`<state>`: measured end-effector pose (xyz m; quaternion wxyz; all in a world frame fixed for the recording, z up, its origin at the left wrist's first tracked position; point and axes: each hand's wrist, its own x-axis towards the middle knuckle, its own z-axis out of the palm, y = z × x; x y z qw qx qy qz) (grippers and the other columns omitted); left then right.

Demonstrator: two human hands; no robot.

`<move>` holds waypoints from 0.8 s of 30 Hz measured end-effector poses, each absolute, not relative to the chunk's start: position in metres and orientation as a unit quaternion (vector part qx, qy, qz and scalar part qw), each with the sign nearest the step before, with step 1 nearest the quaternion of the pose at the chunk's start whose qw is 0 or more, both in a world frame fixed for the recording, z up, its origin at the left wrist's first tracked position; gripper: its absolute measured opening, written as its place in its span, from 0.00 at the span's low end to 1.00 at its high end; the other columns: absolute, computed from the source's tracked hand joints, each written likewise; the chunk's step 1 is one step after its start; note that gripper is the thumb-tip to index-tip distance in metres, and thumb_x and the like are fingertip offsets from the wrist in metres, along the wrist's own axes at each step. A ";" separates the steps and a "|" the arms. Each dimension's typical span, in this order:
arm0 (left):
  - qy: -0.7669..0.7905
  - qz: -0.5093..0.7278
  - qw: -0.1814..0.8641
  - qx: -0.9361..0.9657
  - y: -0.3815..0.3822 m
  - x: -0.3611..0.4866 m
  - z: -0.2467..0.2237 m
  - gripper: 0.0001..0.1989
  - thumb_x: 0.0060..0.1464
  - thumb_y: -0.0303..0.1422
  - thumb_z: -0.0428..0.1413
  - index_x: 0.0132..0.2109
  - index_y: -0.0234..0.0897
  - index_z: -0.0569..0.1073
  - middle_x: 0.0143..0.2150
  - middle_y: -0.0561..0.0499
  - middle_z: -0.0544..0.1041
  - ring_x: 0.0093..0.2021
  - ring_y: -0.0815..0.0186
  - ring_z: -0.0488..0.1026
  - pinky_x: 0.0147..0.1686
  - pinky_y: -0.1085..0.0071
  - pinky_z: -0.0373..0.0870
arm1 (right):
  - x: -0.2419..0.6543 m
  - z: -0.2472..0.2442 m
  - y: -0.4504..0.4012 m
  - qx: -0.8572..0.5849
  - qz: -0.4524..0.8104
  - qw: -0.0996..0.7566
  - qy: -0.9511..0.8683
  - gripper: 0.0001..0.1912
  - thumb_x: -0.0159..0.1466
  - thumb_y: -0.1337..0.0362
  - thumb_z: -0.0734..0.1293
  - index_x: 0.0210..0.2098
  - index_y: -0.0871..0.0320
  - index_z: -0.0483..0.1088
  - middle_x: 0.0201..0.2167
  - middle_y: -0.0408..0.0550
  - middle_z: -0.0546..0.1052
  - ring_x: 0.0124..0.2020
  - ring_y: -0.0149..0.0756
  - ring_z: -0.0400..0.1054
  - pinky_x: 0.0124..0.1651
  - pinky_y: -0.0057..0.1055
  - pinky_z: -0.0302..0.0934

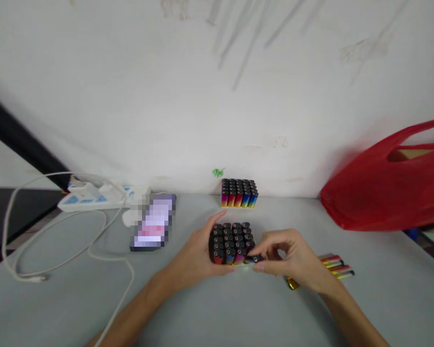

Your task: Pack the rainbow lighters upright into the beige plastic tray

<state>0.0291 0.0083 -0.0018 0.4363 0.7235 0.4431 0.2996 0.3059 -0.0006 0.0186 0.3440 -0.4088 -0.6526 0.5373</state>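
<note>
In the head view, a block of lighters (228, 244) with black tops and bright metallic bodies stands upright in rows in a pale tray. My left hand (197, 253) is curved around the tray's left side, thumb at the front edge and fingers toward the back. Between thumb and fingertips, my right hand (287, 255) pinches one dark-topped lighter (255, 259) at the front right corner of the block. It sits beside the front row; its lower part is hidden. Several loose lighters (337, 266) in red and yellow lie right of my right hand, partly behind the wrist.
Another block of rainbow lighters (239, 193) stands against the wall. Left are a phone (153, 221), a white power strip (94, 197) and a loose white cable (104, 258) crossing the grey table (217, 313). A red bag (386, 188) rests at the right back.
</note>
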 end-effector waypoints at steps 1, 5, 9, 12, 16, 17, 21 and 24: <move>0.445 0.297 0.436 0.723 0.008 0.029 -0.002 0.61 0.47 0.34 0.79 0.80 0.49 0.54 0.65 0.44 0.82 0.63 0.43 0.81 0.63 0.49 0.77 | 0.306 0.019 -0.001 -0.408 0.539 0.342 -0.652 0.13 0.57 0.53 0.86 0.38 0.52 0.90 0.24 0.44 0.78 0.26 0.30 0.61 0.30 0.30 0.55; 0.445 0.298 0.437 0.723 0.009 0.029 -0.003 0.61 0.47 0.36 0.79 0.80 0.48 0.55 0.64 0.43 0.82 0.62 0.43 0.81 0.63 0.48 0.77 | 0.306 0.019 -0.002 -0.403 0.545 0.333 -0.656 0.13 0.59 0.52 0.85 0.39 0.51 0.91 0.26 0.44 0.78 0.27 0.30 0.63 0.31 0.30 0.56; 0.436 0.300 0.444 0.723 0.009 0.029 -0.003 0.62 0.47 0.35 0.79 0.81 0.48 0.54 0.63 0.44 0.83 0.60 0.45 0.82 0.63 0.49 0.77 | 0.303 0.020 -0.004 -0.404 0.540 0.333 -0.659 0.13 0.59 0.52 0.85 0.38 0.53 0.90 0.25 0.44 0.78 0.26 0.30 0.64 0.30 0.29 0.57; 0.441 0.300 0.431 0.728 0.009 0.029 -0.002 0.62 0.47 0.33 0.79 0.80 0.49 0.54 0.64 0.45 0.82 0.62 0.46 0.81 0.64 0.51 0.75 | 0.300 0.021 -0.006 -0.418 0.514 0.370 -0.651 0.14 0.60 0.52 0.84 0.40 0.54 0.89 0.24 0.43 0.78 0.23 0.28 0.65 0.28 0.28 0.58; 0.446 0.296 0.431 0.727 0.009 0.029 -0.003 0.60 0.47 0.32 0.79 0.80 0.49 0.55 0.62 0.47 0.83 0.59 0.46 0.82 0.61 0.51 0.77 | 0.296 0.024 -0.005 -0.429 0.469 0.446 -0.631 0.14 0.65 0.52 0.81 0.40 0.56 0.86 0.24 0.42 0.78 0.20 0.28 0.67 0.26 0.28 0.61; 0.446 0.296 0.436 0.724 0.009 0.029 -0.003 0.60 0.47 0.32 0.79 0.80 0.49 0.55 0.61 0.47 0.83 0.58 0.46 0.83 0.60 0.51 0.78 | 0.296 0.026 -0.003 -0.432 0.459 0.461 -0.625 0.14 0.67 0.51 0.79 0.40 0.56 0.85 0.24 0.42 0.78 0.20 0.29 0.67 0.26 0.28 0.61; 0.445 0.296 0.438 0.722 0.009 0.029 -0.003 0.60 0.47 0.33 0.78 0.79 0.50 0.55 0.62 0.46 0.83 0.59 0.46 0.82 0.61 0.51 0.78 | 0.313 0.037 0.000 -0.506 0.377 0.490 -0.601 0.18 0.69 0.47 0.75 0.43 0.57 0.83 0.30 0.46 0.81 0.21 0.32 0.69 0.23 0.29 0.58; 0.449 0.292 0.448 0.716 0.009 0.029 -0.003 0.60 0.47 0.33 0.78 0.80 0.50 0.55 0.60 0.46 0.83 0.56 0.47 0.84 0.58 0.50 0.79 | 0.339 0.041 -0.013 -0.623 0.260 0.445 -0.588 0.21 0.68 0.45 0.72 0.46 0.55 0.82 0.31 0.48 0.82 0.23 0.37 0.72 0.25 0.32 0.60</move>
